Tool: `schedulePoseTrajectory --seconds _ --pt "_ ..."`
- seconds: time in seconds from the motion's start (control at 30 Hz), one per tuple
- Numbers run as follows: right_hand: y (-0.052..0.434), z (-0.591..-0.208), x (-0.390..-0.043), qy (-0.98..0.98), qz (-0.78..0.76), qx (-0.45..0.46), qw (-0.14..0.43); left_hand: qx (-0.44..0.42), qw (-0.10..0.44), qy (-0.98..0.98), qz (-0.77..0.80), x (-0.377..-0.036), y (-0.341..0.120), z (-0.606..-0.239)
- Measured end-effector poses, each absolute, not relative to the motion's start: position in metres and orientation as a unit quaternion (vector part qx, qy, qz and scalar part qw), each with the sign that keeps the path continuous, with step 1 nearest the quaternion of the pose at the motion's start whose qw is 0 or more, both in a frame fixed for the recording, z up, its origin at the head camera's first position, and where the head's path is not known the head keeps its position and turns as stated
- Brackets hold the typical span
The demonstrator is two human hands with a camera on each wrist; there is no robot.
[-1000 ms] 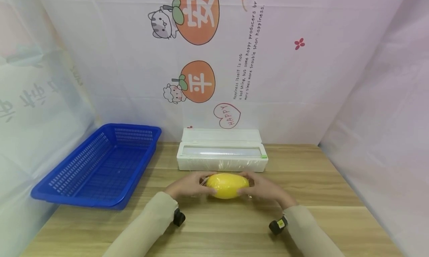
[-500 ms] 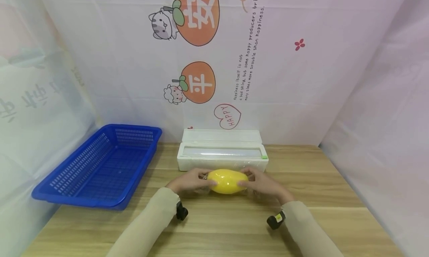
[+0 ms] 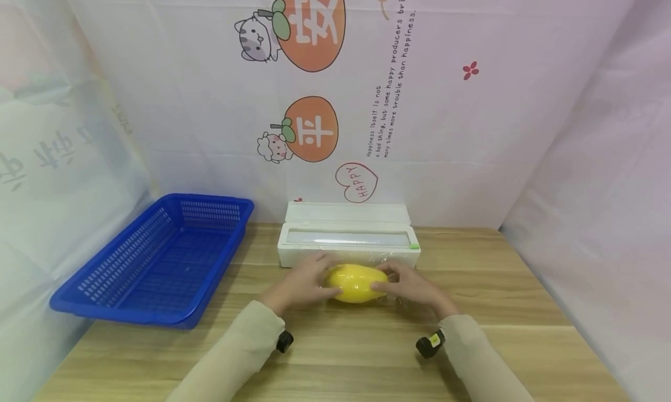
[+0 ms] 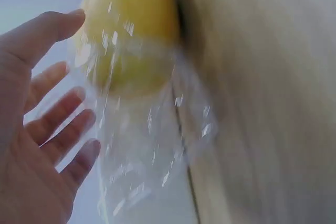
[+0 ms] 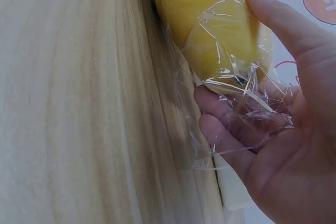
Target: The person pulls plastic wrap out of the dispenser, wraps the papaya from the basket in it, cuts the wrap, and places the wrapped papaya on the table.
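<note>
A yellow oval fruit [image 3: 356, 284], wrapped in clear cling film, is held in front of the white box. My right hand [image 3: 414, 284] grips its right end, thumb on top and fingers curled beneath, as the right wrist view shows. Crumpled cling film [image 5: 252, 106] gathers over those fingers. At the other end my left hand [image 3: 306, 282] has its fingers spread and loosely bent; in the left wrist view the thumb lies at the edge of the fruit [image 4: 131, 19]. Loose cling film [image 4: 142, 145] hangs from that end, beside the left fingers. The exact kind of fruit is unclear.
Behind the fruit, a white cling film box [image 3: 346, 257] stands with its lid up and a film roll inside. A blue plastic basket [image 3: 194, 317] sits at the left of the wooden table [image 3: 356, 355]. Printed white sheets surround the table on its sides and back.
The fruit has shifted slightly toward the box. My left hand has loosened from its end and spread its fingers, while the right hand keeps its grip.
</note>
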State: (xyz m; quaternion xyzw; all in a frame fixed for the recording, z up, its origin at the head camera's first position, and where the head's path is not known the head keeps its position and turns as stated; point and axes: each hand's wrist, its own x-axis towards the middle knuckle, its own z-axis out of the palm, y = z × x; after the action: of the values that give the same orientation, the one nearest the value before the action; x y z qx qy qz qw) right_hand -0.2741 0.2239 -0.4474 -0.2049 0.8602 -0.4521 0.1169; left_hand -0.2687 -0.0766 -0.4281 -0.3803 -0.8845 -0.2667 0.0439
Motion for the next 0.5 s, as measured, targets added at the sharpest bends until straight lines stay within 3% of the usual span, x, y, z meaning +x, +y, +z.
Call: schedulePoseTrajectory --seconds 0.13,0.27,0.5 --pt "0.225 -0.448 -0.274 0.863 -0.444 -0.212 0.115 -0.383 0.077 -0.889 -0.236 -0.263 -0.065 -0.435" --pt "0.228 -0.446 -0.268 0.875 -0.426 -0.210 0.100 -0.361 0.077 -0.897 -0.244 -0.263 -0.060 -0.441" --pt "0.225 -0.435 -0.253 0.915 -0.358 -0.182 -0.033 -0.351 0.067 -0.898 -0.257 -0.266 -0.061 -0.444"
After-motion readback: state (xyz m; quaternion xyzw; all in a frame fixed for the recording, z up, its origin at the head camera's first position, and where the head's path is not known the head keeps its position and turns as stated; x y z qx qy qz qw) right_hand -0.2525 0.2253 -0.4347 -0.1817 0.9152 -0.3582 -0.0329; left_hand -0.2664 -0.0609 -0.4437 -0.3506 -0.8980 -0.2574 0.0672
